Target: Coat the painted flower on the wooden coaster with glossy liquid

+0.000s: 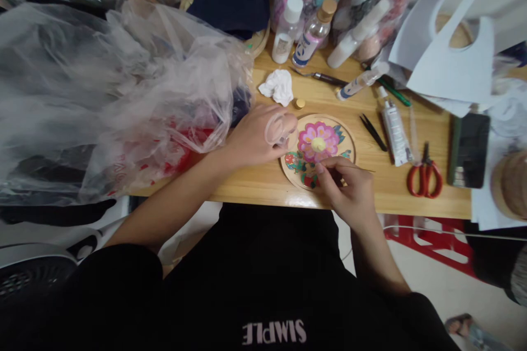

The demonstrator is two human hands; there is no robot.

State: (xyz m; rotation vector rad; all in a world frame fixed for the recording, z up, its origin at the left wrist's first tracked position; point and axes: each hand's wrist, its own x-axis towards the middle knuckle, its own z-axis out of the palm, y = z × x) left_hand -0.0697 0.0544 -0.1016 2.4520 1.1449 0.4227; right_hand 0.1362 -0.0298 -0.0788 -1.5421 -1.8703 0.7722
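Nearest: black shirt [263,263] of the wearer, pale "SIMPLE" lettering upside down from this view. Forearms reach past it to a wood-grain tabletop [247,189].

Right hand [352,189]: over the lower right edge of a round wooden plate [287,173], thumb and fingers pinched together on a thin stick [363,169]. The stick's rear end sticks out to the right behind the knuckles; its working tip, near the thumb, is too small to make out. Contact with the plate cannot be told.

Plate lies flat near the tabletop's front edge, between the two hands. On it, a pink flower [319,140] with pale yellow centre, just beyond the right fingertips; green leaves and red patches lower down, partly under that hand.

Left hand [259,134]: at the plate's upper left edge, fingers curled round a small clear cup [275,129].

Right of the plate: red-handled scissors [426,163], black tweezers [373,132], a white tube [396,132].

Farther: gold cap [300,103], crumpled white tissue [276,86] just beyond the left hand; behind these, a white-capped bottle [285,33] beside a gold-capped bottle [310,38].
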